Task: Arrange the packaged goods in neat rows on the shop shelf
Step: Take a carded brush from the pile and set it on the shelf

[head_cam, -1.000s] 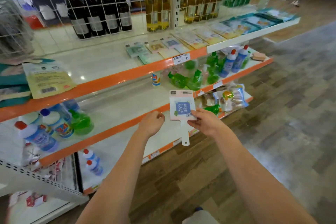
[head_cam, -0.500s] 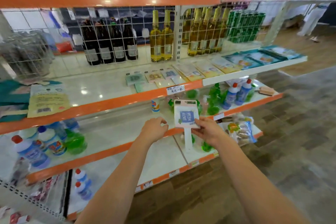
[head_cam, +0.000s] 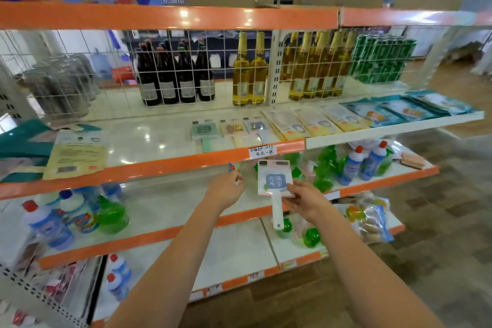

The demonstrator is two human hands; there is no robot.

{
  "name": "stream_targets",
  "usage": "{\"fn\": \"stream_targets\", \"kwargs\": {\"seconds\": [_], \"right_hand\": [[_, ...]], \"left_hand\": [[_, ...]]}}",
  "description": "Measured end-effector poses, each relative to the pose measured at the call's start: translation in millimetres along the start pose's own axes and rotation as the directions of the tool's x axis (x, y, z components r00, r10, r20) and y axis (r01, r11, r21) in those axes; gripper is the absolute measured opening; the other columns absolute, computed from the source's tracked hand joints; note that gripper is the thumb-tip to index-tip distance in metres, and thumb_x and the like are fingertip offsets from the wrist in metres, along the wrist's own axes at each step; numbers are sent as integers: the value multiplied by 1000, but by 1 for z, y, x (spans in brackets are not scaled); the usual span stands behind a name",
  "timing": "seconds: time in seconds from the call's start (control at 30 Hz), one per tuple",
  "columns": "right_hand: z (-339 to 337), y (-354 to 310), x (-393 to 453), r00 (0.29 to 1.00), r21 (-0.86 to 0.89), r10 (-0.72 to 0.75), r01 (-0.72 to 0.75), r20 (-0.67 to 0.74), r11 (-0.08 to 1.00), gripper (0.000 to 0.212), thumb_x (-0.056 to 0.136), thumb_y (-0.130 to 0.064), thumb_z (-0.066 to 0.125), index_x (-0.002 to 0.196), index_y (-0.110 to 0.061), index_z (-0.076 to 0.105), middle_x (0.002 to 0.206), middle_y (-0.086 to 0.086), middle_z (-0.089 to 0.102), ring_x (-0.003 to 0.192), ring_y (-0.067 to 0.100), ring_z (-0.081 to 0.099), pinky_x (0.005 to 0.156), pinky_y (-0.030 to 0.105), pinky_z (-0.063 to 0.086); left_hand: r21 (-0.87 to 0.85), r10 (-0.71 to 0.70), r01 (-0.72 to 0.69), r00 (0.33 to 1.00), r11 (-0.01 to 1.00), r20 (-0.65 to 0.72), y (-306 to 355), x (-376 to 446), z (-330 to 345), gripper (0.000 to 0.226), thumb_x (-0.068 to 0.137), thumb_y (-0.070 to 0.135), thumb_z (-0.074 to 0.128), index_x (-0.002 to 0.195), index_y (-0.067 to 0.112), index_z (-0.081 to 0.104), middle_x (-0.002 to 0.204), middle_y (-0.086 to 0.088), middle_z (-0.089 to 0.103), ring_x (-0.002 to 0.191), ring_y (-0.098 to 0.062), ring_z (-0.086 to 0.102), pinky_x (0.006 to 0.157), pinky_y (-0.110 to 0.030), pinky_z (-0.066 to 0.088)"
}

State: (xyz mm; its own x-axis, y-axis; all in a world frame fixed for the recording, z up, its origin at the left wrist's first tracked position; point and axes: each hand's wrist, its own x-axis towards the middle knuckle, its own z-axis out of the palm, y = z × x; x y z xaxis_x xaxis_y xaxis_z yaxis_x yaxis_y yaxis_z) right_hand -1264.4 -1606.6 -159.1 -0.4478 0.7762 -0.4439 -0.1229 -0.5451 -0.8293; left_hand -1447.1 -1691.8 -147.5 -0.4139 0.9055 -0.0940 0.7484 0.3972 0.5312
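right hand (head_cam: 306,201) pinches white packet (head_cam: 275,181) by its lower right corner, upright, in front of the shelf edge (head_cam: 159,165) | left hand (head_cam: 226,189) loosely curled beside it, holding nothing | shelf carries flat packets (head_cam: 230,128) in a row | versus 0.5 s ago: packet sits closer under the price tag (head_cam: 262,150)

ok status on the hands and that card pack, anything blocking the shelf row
Right hand pinches the card pack, held upright below the orange shelf edge. Left hand loosely curled, empty, beside it. Row of similar packs above; nothing in the way.
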Motion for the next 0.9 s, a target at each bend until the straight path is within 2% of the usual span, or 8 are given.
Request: {"fn": "stream_targets", "kwargs": {"seconds": [0.07, 0.1, 0.17, 0.3, 0.4, 0.57, 0.7, 0.9], "right_hand": [[3, -8, 13, 1000, 9, -7, 7, -7, 1000, 30, 96, 1, 46, 127, -1, 46, 93, 12, 61, 82, 22, 60, 74, 34, 55], [5, -11, 20, 1000, 8, -5, 5, -13, 1000, 31, 96, 1, 45, 127, 0, 46, 93, 12, 61, 82, 22, 60, 75, 35, 55], [8, -17, 33, 1000, -10, 1, -1, -22, 1000, 33, 96, 1, 45, 130, 0, 45, 91, 12, 62, 81, 22, 61, 64, 32, 58], [16, -40, 65, 999, -10, -10, 10, -43, 1000, 34, 96, 2, 43, 130, 0, 44, 89, 13, 61, 78, 22, 60, 51, 29, 57], [26, -61, 92, 997, 0, -40, 40, -61, 999, 29, 97, 2, 43, 125, -4, 48, 91, 12, 61, 79, 22, 59, 45, 24, 55], [49, -84, 131, 997, 16, -40, 41, -67, 999, 20, 98, 1, 42, 108, -11, 53, 91, 11, 61, 79, 22, 59, 44, 23, 53], [62, -81, 156, 999, -20, -40, 40, -21, 999, 25, 97, 2, 42, 118, -8, 48, 93, 14, 60, 81, 24, 59, 47, 24, 55], [82, -87, 186, 1000, -93, -27, 27, -5, 995, 26, 97, 2, 41, 118, -7, 52, 89, 11, 61, 82, 21, 59, 52, 25, 57]], "left_hand": [[1, 14, -14, 1000, 1000, -16, 2, 17, -4, 28, 94, 23, 44, 110, 11, 62, 120, -9, 62, 109, -27, 56, 89, -35, 44], [1, 16, -16, 1000, 1000, -17, 2, 25, -5, 25, 94, 23, 44, 106, 10, 62, 118, -10, 63, 106, -28, 57, 88, -35, 45], [-4, 21, -22, 1000, 1000, -8, 3, 42, -7, 21, 95, 23, 43, 101, 12, 59, 116, -12, 63, 105, -29, 57, 85, -35, 44], [0, 37, -37, 999, 999, -1, 6, 80, -20, 30, 97, 27, 43, 120, 15, 57, 124, -7, 60, 113, -26, 55, 89, -32, 42], [9, 42, -42, 999, 999, -33, 3, 113, -33, 28, 94, 28, 46, 116, 17, 60, 124, -6, 60, 113, -25, 55, 90, -33, 42], [-8, 58, -59, 994, 998, -90, -10, 147, -52, 30, 95, 27, 48, 119, 16, 62, 129, -3, 60, 118, -22, 54, 94, -31, 40], [-20, 42, -44, 996, 999, -75, -25, 169, -58, 29, 96, 29, 48, 121, 19, 60, 127, -4, 60, 116, -22, 54, 94, -33, 43], [-19, 31, -32, 997, 999, -66, -40, 181, -60, 30, 97, 30, 45, 120, 17, 59, 123, -1, 61, 110, -20, 57, 87, -29, 43]]}}
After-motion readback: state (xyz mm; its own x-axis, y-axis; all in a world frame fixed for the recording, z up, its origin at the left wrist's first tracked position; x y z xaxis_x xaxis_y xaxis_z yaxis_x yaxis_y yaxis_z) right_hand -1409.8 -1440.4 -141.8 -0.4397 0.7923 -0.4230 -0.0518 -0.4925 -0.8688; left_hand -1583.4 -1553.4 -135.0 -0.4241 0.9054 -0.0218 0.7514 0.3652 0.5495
